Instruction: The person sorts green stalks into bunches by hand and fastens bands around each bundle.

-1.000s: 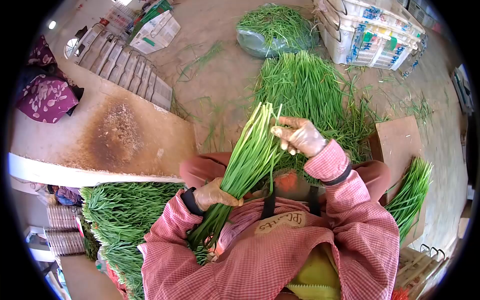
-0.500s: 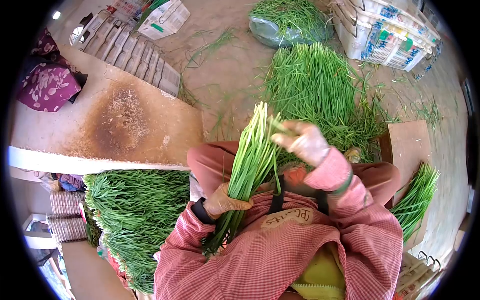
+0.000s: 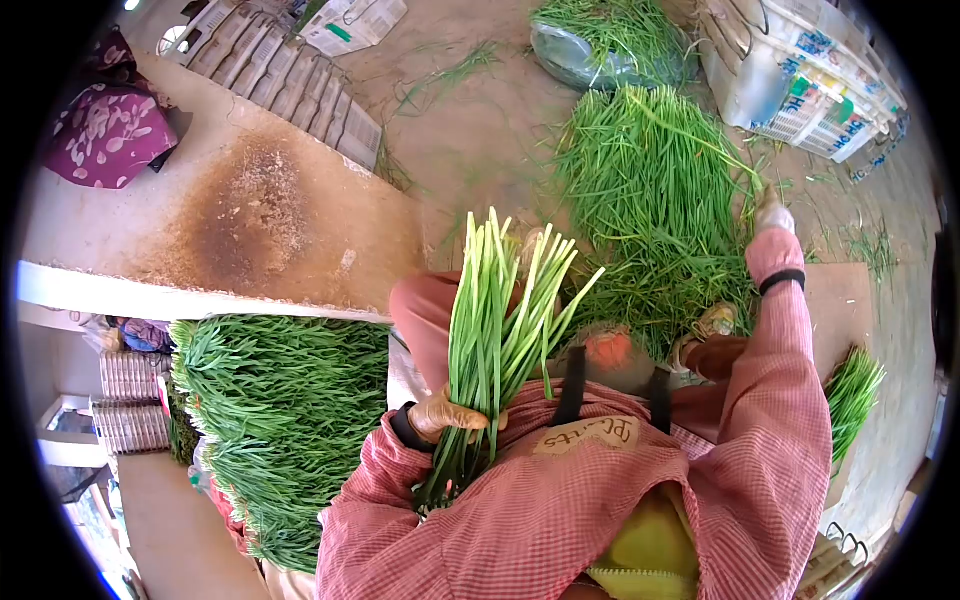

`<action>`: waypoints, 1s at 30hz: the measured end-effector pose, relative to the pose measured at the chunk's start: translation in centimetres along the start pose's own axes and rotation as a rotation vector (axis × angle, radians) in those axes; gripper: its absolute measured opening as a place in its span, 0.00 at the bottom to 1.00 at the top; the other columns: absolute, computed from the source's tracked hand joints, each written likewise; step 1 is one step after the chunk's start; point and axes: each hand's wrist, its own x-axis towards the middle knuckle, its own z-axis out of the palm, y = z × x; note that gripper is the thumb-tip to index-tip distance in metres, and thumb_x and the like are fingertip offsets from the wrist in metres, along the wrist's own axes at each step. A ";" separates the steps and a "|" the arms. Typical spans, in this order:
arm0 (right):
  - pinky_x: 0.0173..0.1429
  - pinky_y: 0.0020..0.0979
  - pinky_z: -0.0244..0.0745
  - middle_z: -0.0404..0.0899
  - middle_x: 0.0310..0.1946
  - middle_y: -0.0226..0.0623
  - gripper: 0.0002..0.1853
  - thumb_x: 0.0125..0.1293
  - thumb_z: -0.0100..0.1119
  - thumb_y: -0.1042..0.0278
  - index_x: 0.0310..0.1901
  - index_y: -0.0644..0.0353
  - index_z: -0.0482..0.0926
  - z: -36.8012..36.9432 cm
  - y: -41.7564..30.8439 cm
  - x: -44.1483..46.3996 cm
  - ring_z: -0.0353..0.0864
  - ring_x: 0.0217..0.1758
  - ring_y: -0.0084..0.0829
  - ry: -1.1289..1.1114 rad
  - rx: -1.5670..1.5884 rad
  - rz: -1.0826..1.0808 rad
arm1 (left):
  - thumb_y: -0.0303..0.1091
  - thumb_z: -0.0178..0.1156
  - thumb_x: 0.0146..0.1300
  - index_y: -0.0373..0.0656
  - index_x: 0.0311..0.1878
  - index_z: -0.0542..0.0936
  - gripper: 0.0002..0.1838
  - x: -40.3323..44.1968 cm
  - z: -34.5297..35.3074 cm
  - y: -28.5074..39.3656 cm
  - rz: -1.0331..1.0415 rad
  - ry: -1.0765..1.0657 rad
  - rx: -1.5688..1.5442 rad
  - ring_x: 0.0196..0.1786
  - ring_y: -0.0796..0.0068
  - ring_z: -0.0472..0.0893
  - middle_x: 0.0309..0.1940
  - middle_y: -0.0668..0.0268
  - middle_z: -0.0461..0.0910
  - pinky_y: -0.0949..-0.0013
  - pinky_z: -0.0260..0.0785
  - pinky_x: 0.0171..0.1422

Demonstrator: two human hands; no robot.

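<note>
My left hand (image 3: 447, 416), gloved, is closed around the lower part of a bunch of garlic chives (image 3: 490, 320). Pale cut ends fan out at its top, while dark leaf tips hang below my wrist. My right hand (image 3: 772, 214) is stretched far out to the right, at the edge of the large heap of garlic chives (image 3: 650, 170) on the floor. Its fingers, partly blurred, are closed on a long light-green chive stalk (image 3: 715, 148) that trails left over the heap.
Dense stacked chives (image 3: 290, 430) lie at my left below a stained board (image 3: 250, 220). A plastic bag (image 3: 590, 60) of greens and white crates (image 3: 810, 90) stand beyond the heap. A smaller chive bundle (image 3: 852, 395) rests on cardboard (image 3: 840, 310) at my right.
My right hand has moved from beside the bunch out to the right, past the heap's edge. The bunch in my left hand has spread wider at its top. The view has shifted slightly.
</note>
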 end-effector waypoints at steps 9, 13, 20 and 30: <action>0.44 0.29 0.76 0.71 0.50 0.36 0.48 0.41 0.53 0.26 0.59 0.53 0.62 -1.5 -17.3 -22.8 0.74 0.49 0.33 -1.266 2.433 0.059 | 0.44 0.68 0.38 0.36 0.48 0.71 0.33 6.9 2.1 -0.4 0.004 -0.402 -0.214 0.27 0.76 0.72 0.32 0.61 0.76 0.77 0.64 0.29; 0.49 0.33 0.74 0.74 0.46 0.40 0.39 0.48 0.62 0.42 0.55 0.64 0.65 1.1 -17.2 -20.9 0.76 0.46 0.31 -1.337 1.995 -0.374 | 0.52 0.68 0.40 0.36 0.56 0.65 0.43 8.2 0.0 -0.6 0.010 -0.403 0.107 0.49 0.69 0.70 0.47 0.60 0.71 0.68 0.59 0.55; 0.45 0.30 0.74 0.77 0.39 0.37 0.22 0.53 0.63 0.64 0.48 0.63 0.72 -2.9 -18.4 -22.4 0.77 0.40 0.28 -1.345 2.047 0.073 | 0.44 0.67 0.43 0.43 0.68 0.38 0.56 7.7 -1.3 9.3 0.526 0.059 0.547 0.65 0.63 0.54 0.66 0.54 0.49 0.60 0.43 0.67; 0.21 0.20 0.64 0.67 0.18 0.26 0.13 0.65 0.45 0.58 0.32 0.59 0.70 -2.8 -17.2 -11.6 0.65 0.17 0.19 -0.891 1.823 0.112 | 0.28 0.66 0.42 0.39 0.52 0.70 0.29 15.3 3.6 5.1 -0.040 -0.366 -0.082 0.43 0.77 0.73 0.42 0.68 0.75 0.74 0.64 0.50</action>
